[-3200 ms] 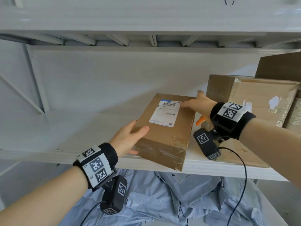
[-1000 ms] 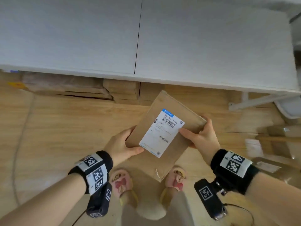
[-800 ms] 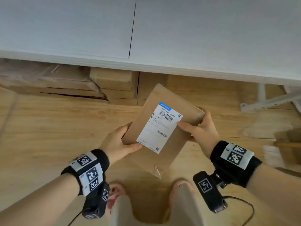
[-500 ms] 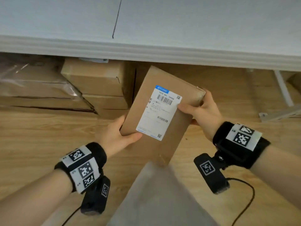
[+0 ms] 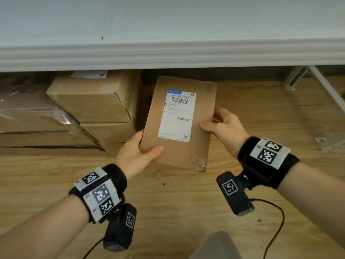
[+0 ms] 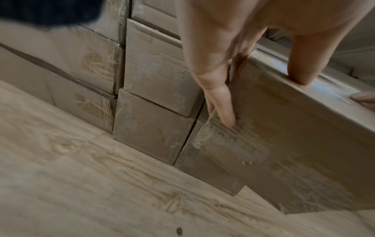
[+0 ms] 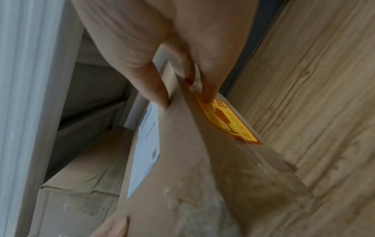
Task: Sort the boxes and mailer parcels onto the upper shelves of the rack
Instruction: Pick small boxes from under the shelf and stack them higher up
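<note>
A flat brown cardboard box (image 5: 179, 124) with a white shipping label is held in the air over the wooden floor, just in front of the space under a white shelf. My left hand (image 5: 141, 148) grips its near left edge, thumb on top and fingers underneath. My right hand (image 5: 218, 122) grips its right edge, thumb on the top face. In the left wrist view my left hand (image 6: 229, 89) lies along the box (image 6: 294, 144). In the right wrist view my right hand (image 7: 178, 89) pinches the box (image 7: 182, 160) beside a yellow fragile sticker (image 7: 225, 121).
The white shelf (image 5: 168, 55) spans the top of the head view. Several taped cardboard boxes (image 5: 93, 101) are stacked on the floor under it, left of the held box. A white rack brace (image 5: 321, 86) stands at the right. My grey trouser leg (image 5: 214, 245) shows at the bottom.
Three seconds ago the box lay on a higher shelf under my hands. Now both hands hold it low; over the last second it moved towards the stacked boxes and turned straighter.
</note>
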A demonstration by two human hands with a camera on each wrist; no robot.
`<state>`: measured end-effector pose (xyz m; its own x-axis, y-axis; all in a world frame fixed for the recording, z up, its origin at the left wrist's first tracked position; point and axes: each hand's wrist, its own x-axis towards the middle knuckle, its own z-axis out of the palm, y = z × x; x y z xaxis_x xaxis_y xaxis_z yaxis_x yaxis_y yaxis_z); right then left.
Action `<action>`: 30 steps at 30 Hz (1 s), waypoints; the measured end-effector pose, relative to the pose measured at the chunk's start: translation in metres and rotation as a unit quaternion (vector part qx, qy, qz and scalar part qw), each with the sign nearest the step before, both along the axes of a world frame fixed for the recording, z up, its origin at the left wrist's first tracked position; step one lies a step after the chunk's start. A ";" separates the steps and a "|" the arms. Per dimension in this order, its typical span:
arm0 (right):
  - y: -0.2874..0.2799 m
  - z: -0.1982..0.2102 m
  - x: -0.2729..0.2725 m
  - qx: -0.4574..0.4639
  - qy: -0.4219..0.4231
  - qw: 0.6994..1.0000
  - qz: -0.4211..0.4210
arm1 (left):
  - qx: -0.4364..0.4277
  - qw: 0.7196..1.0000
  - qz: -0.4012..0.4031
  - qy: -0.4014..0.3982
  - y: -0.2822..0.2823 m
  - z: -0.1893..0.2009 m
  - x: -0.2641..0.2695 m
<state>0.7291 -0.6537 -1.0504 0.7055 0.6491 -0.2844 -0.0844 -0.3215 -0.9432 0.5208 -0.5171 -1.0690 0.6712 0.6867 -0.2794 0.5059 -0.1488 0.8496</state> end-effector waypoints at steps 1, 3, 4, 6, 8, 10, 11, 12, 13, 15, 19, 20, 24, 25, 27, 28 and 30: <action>-0.003 0.000 0.000 0.010 0.020 1.000 0.010 | -0.021 1.000 0.023 -0.005 -0.001 0.000 0.000; -0.010 -0.001 0.000 0.020 0.054 0.998 0.032 | -0.064 0.995 0.075 -0.024 -0.002 0.000 -0.001; -0.013 -0.002 0.000 0.018 0.062 0.997 0.042 | -0.082 0.992 0.091 -0.036 -0.002 -0.001 -0.002; -0.018 -0.006 0.001 0.014 0.070 0.996 0.058 | -0.119 0.985 0.103 -0.065 -0.002 -0.002 -0.004; -0.021 -0.011 0.001 0.021 0.080 0.995 0.047 | -0.159 0.977 0.103 -0.098 -0.002 -0.003 -0.008; -0.022 -0.015 0.000 0.033 0.093 0.995 0.017 | -0.181 0.971 0.107 -0.115 -0.002 -0.003 -0.010; -0.024 -0.016 -0.001 0.039 0.099 0.994 0.009 | -0.180 0.972 0.107 -0.109 -0.003 -0.002 -0.011; -0.026 -0.017 -0.002 0.042 0.099 0.994 0.010 | -0.168 0.976 0.103 -0.092 -0.005 0.000 -0.010; -0.029 -0.018 -0.004 0.039 0.094 0.995 0.019 | -0.151 0.981 0.098 -0.071 -0.008 0.002 -0.010; -0.035 -0.021 -0.010 0.034 0.077 0.996 0.042 | -0.135 0.986 0.094 -0.039 -0.013 0.005 -0.009; -0.035 -0.019 -0.015 0.044 0.056 0.993 0.092 | -0.193 0.973 0.114 -0.055 -0.014 0.005 -0.005; -0.031 -0.016 -0.012 0.050 0.057 0.992 0.098 | -0.199 0.971 0.121 -0.060 -0.012 0.007 -0.002; -0.005 -0.009 0.006 0.067 0.050 0.995 0.055 | -0.215 0.963 0.151 -0.063 -0.003 0.013 0.018; 0.001 -0.008 0.011 0.066 0.052 0.996 0.034 | -0.225 0.958 0.166 -0.069 -0.001 0.015 0.024; 0.013 -0.006 0.019 0.071 0.064 0.995 0.009 | -0.246 0.944 0.206 -0.082 0.001 0.018 0.034; 0.019 -0.006 0.022 0.075 0.070 0.995 0.005 | -0.253 0.937 0.226 -0.087 0.002 0.019 0.038; 0.027 -0.004 0.026 0.080 0.072 0.994 0.004 | -0.258 0.927 0.254 -0.095 0.005 0.020 0.043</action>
<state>0.7551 -0.6268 -1.0543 0.6588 0.7002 -0.2751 -0.2205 -0.1698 -0.9605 0.5639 -0.5117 -1.0490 0.3686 0.7352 -0.5688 0.2328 0.5194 0.8222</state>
